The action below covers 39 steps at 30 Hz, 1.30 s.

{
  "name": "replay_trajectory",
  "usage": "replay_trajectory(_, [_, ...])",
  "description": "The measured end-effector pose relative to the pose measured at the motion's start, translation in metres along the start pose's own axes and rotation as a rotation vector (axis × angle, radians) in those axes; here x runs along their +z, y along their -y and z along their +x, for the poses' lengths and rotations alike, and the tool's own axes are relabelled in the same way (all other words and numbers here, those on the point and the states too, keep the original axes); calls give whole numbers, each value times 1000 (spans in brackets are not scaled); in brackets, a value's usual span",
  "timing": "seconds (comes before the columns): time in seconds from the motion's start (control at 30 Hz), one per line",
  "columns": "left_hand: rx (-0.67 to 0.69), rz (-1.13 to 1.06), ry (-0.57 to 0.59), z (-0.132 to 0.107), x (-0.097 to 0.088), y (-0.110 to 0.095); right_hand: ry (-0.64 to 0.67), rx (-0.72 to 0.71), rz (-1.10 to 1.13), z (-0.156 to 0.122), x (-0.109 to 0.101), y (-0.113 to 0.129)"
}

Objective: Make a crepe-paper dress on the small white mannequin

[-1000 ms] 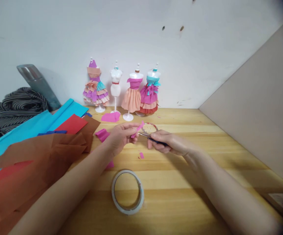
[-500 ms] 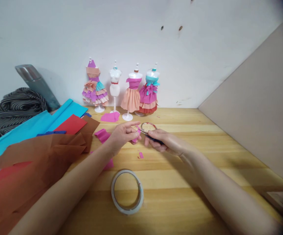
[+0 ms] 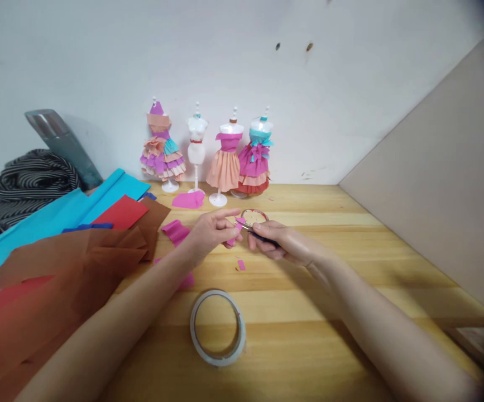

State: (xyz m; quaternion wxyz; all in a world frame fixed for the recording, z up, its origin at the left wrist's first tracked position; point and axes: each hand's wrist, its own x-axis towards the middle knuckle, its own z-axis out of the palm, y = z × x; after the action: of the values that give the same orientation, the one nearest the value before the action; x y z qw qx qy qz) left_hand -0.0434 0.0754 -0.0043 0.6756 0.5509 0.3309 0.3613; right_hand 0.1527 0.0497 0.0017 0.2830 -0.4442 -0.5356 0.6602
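Between the fingers and thumb of my left hand (image 3: pixel 212 231) is a small piece of pink crepe paper (image 3: pixel 231 242). My right hand (image 3: pixel 281 240) is closed around the dark handles of a pair of scissors (image 3: pixel 262 239). Their blades point left and meet the pink paper at its upper part. Just behind the scissors lies a round dish of pins (image 3: pixel 255 215), partly covered by my right hand. A tiny pink scrap (image 3: pixel 242 265) rests on the wood below my hands. More pink paper (image 3: pixel 176 231) lies left of my left hand, partly behind the forearm.
Along the wall stand small dress forms, one bare (image 3: pixel 197 139), others in paper dresses (image 3: pixel 225 167). A roll of tape (image 3: pixel 217 328) lies in front. Brown (image 3: pixel 78 273), red and blue paper (image 3: pixel 57 218) covers the left side, near a striped cloth (image 3: pixel 32 178) and a leaning bottle (image 3: pixel 63 145).
The scissor blades have shifted slightly against the pink paper, and more of its upper edge shows by the blades. Both hands stay in nearly the same place.
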Motion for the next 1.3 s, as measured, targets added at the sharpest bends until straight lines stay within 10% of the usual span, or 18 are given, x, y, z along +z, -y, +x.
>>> replay_trajectory(0.47, [-78, 134, 114, 0, -8, 1, 25, 20, -87, -5, -9, 1])
replay_trajectory(0.57, [-217, 361, 250, -4, -20, -12, 157, 26, -242, -13, -22, 7])
replay_trajectory(0.7, [-182, 550, 121, -10, -35, -36, 295, 6, -587, -19, -36, 16])
replay_trajectory(0.93, [-51, 306, -138, -12, -28, -53, 34, -158, -693, 5, -14, -8])
replay_trajectory(1.07, [-3, 190, -104, -14, -20, -53, 127, -85, -663, 9, -14, -14])
replay_trajectory(1.3, [29, 254, -23, -24, -8, -59, -268, -283, -414, -4, -10, 5])
